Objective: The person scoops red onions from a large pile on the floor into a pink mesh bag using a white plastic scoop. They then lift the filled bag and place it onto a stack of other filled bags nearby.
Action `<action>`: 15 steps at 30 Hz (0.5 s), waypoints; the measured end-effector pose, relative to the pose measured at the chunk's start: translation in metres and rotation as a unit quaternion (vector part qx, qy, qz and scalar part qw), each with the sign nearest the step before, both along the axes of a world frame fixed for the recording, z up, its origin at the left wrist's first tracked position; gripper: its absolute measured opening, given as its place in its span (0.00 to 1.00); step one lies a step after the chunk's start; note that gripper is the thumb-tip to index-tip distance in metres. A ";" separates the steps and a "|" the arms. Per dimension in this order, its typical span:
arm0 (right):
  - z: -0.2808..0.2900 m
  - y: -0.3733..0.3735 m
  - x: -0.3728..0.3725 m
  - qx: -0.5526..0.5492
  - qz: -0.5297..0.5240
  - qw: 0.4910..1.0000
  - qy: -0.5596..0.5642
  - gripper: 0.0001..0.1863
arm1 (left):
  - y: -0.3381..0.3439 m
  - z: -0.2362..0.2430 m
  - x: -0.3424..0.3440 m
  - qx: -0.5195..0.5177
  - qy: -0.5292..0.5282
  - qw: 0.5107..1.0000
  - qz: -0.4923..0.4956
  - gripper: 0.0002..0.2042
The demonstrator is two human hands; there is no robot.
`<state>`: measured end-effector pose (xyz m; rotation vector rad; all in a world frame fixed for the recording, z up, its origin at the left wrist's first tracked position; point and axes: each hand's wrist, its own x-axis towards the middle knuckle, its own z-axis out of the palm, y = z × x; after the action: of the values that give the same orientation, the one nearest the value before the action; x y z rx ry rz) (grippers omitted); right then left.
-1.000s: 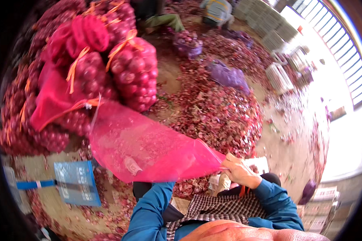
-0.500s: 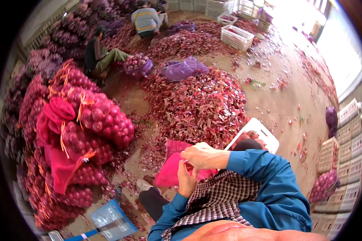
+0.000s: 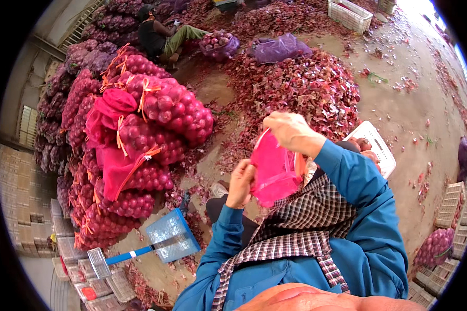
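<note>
A pink mesh bag (image 3: 277, 173) hangs between my two hands, above the lap of my checked apron (image 3: 296, 212). My left hand (image 3: 241, 184) pinches its left edge. Higher up, my right hand (image 3: 293, 132) grips the top rim, fingers closed on it. An orange strip (image 3: 299, 165) shows at the bag's right side. Beside my right forearm, red onions (image 3: 366, 147) lie in a white plastic crate (image 3: 384, 153). Beyond my hands spreads a heap of dry red onion skins (image 3: 306, 88).
Filled pink mesh sacks of onions (image 3: 176, 106) are piled at left. In front of them lies a blue platform scale (image 3: 172, 238) with a long blue pole. A co-worker (image 3: 158, 39) sits at the far left by an onion-filled purple bag (image 3: 219, 44). Pale crates (image 3: 449, 205) stand at right.
The pink mesh bag has come up from my lap and is spread between my hands, which have moved apart. The view has turned left and tilted down.
</note>
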<state>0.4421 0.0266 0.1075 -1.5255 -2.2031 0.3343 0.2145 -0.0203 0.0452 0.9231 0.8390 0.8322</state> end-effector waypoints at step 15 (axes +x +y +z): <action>-0.010 -0.020 0.003 0.018 0.041 0.995 0.088 0.09 | -0.035 -0.018 -0.029 0.338 0.355 0.860 0.141 0.02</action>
<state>0.4447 0.0066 0.0974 -1.3374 -2.1254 0.4351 0.1859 -0.0549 0.0275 1.8298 1.3786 1.0855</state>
